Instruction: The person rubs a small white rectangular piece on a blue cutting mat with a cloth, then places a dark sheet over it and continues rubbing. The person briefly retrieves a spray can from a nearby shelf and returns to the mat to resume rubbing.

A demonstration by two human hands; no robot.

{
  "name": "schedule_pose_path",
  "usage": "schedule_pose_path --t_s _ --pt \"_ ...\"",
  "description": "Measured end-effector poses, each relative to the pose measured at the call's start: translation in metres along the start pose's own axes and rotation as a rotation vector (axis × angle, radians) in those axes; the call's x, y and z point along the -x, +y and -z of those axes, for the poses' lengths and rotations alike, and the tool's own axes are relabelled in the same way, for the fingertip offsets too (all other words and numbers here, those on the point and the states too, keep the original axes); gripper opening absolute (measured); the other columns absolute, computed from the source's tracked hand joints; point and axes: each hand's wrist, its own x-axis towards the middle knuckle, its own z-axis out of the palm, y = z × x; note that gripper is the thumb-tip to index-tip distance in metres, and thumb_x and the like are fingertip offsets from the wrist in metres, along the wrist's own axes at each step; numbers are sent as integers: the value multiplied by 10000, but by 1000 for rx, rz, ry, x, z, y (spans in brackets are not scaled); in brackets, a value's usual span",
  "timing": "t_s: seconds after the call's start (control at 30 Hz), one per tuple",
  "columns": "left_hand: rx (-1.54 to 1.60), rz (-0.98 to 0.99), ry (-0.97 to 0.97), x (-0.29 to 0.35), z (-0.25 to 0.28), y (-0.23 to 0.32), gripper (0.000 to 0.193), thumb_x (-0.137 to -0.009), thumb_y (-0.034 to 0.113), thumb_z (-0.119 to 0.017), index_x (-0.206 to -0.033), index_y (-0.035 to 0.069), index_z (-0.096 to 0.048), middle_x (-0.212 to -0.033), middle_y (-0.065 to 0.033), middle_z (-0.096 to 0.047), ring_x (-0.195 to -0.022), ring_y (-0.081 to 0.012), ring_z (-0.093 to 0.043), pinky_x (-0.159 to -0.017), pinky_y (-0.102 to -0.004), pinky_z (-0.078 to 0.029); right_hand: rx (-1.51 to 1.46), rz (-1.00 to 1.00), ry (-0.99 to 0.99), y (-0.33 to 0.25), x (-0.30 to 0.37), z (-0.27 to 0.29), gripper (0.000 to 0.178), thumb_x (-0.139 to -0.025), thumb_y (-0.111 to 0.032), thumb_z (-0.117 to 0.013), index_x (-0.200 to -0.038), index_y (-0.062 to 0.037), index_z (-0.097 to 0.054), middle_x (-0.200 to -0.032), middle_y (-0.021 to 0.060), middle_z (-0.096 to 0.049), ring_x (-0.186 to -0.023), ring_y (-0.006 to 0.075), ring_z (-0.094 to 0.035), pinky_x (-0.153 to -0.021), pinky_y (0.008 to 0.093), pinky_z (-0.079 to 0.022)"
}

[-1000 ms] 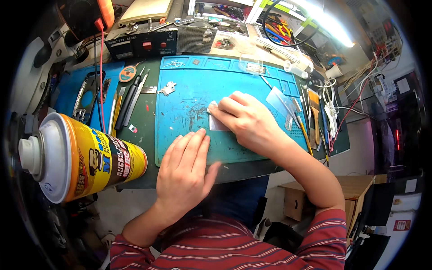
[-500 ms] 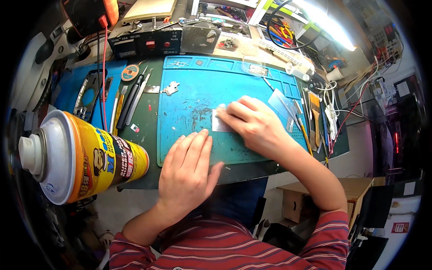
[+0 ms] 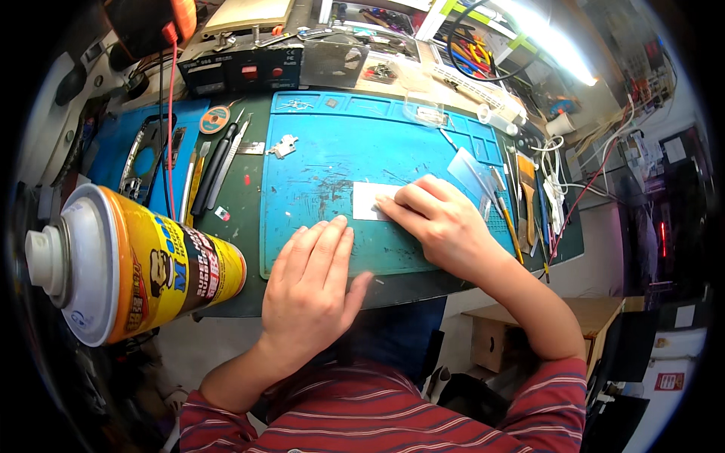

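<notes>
A yellow can [image 3: 147,264] looms lower left, hiding some tabletop [image 3: 243,202] beside the blue mat [image 3: 317,162]. Mid-frame, a white card [image 3: 368,201] lies partly under the right hand [image 3: 444,225], fingers pinched, contents unclear; the left hand [image 3: 311,294] spreads flat, lower left of it.

A large yellow can [image 3: 162,272] with a white cap fills the near left of the dark green counter [image 3: 245,204]. Beyond it lie a slim black tool [image 3: 214,175] and an orange spool [image 3: 214,119]. A red lead [image 3: 171,128] hangs down past them. Toward the back sits a black box [image 3: 226,73] with red controls on its front, near a pale wooden board [image 3: 249,12]. At the right, a wooden-handled brush [image 3: 528,204] lies near a white cable [image 3: 553,160]. A bright lamp [image 3: 555,45] glows above, and a wooden cabinet [image 3: 491,343] stands below.
</notes>
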Motion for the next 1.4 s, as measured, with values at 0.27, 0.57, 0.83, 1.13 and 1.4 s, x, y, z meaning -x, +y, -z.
schedule_pose_path --t_s 0.27,0.57,0.83,1.13,1.4 --pt "1 4 12 0 -1 -1 568 -940 292 -824 -1377 -55 -717 -1465 -168 -686 -1341 -324 -644 -1199 -485 -500 -28 4 -4 -11 -1 -1 399 -882 -149 -704 -1253 -10 -758 -1031 51 -622 -1013 232 -637 -909 372 -560" --pt "36 31 12 1 -2 0 576 -922 243 -840 -1412 -28 -706 -1496 -152 -682 -1365 -348 -637 -1188 -494 -500 -59 -46 -17 -12 -9 -1 499 -805 -43 -700 -1297 7 -768 -1059 81 -640 -965 269 -626 -890 374 -563" --pt "38 30 16 1 -3 -1 586 -914 247 -850 -1411 -29 -708 -1496 -154 -683 -1361 -347 -638 -1186 -495 -498 17 -59 -17 -17 -7 -2 384 -885 -136 -695 -1246 -11 -731 -1044 59 -627 -1030 237 -637 -914 354 -558" --pt "40 32 18 1 -3 0 582 -913 242 -847 -1406 -35 -709 -1499 -152 -682 -1363 -349 -634 -1183 -494 -499 6 -91 -17 -24 -2 1 480 -837 -65 -708 -1310 7 -742 -1072 77 -635 -1002 274 -630 -906 383 -559" --pt "38 28 10 2 -2 -1 584 -916 250 -843 -1412 -27 -708 -1502 -149 -681 -1361 -347 -637 -1186 -495 -500 85 -72 5 -27 -3 -1 349 -894 -132 -704 -1216 -2 -736 -1052 62 -631 -1035 229 -631 -916 349 -548"
